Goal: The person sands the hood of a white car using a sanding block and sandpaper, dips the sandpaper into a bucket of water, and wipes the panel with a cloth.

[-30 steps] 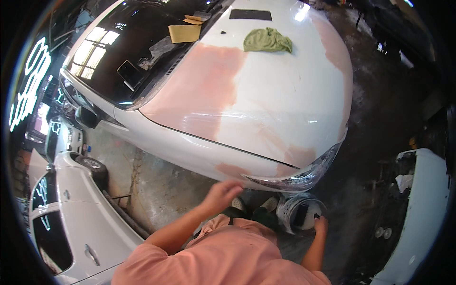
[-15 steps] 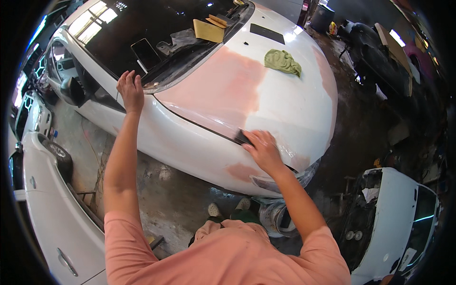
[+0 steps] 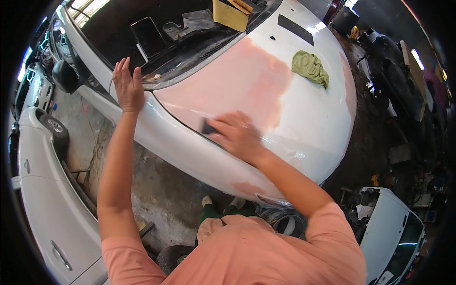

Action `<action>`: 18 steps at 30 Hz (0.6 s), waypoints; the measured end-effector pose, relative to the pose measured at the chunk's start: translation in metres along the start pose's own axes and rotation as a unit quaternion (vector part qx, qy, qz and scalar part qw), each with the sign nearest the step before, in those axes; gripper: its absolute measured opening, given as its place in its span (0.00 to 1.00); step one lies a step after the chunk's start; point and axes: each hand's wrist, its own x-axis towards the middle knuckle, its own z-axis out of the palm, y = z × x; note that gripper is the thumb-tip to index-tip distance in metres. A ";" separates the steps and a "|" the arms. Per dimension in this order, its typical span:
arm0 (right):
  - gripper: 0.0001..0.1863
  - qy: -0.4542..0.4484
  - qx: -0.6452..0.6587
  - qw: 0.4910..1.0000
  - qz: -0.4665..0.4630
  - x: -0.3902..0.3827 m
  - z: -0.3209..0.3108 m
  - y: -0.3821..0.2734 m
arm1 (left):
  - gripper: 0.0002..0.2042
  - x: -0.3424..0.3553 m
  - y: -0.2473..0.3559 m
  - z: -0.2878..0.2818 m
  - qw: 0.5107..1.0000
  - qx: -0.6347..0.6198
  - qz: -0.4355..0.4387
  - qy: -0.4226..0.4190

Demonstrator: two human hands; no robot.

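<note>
A white car's hood (image 3: pixel 304 128) curves in front of me, with a wide pinkish sanded patch (image 3: pixel 228 78) on its near windshield side. My right hand (image 3: pixel 240 137), blurred by motion, presses a black sanding block (image 3: pixel 207 126) onto the patch close to the hood's near edge. Farther left, my left hand (image 3: pixel 128 92) rests on the car body at the lower windshield corner. Its fingers are stretched out and hold nothing. A crumpled green cloth (image 3: pixel 311 70) lies on the hood beyond the right hand, and a flat dark strip (image 3: pixel 295 29) sits farther back.
On the windshield lie a phone (image 3: pixel 148 37) and yellowish abrasive sheets (image 3: pixel 230 16). A side mirror (image 3: pixel 65 76) juts out at left. Another pale car (image 3: pixel 47 190) stands behind on the left, a white vehicle body part (image 3: pixel 392 232) at lower right. A bucket (image 3: pixel 289 224) stands near my feet.
My right hand has slid the sanding block leftward along the hood's near edge, toward the windshield. My left hand stays at the windshield corner, its thumb now more apart. The view has shifted.
</note>
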 end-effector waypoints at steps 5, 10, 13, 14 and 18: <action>0.24 0.018 -0.028 0.999 -0.018 0.063 0.033 -0.024 | 0.28 0.002 -0.004 0.006 1.000 0.021 0.010 -0.015; 0.27 -0.027 -0.070 0.997 0.004 -0.057 -0.043 0.048 | 0.27 0.002 -0.003 0.001 1.000 0.021 0.003 -0.022; 0.26 -0.008 -0.064 0.998 0.002 -0.038 -0.035 0.038 | 0.27 0.004 0.002 0.002 1.000 0.009 -0.003 -0.021; 0.25 -0.012 -0.046 0.999 0.003 -0.007 -0.023 0.021 | 0.27 0.007 0.006 0.002 1.000 0.001 -0.006 -0.019; 0.23 -0.013 -0.028 0.999 -0.031 0.072 0.033 -0.019 | 0.26 0.002 -0.012 0.004 0.999 0.025 0.005 -0.025</action>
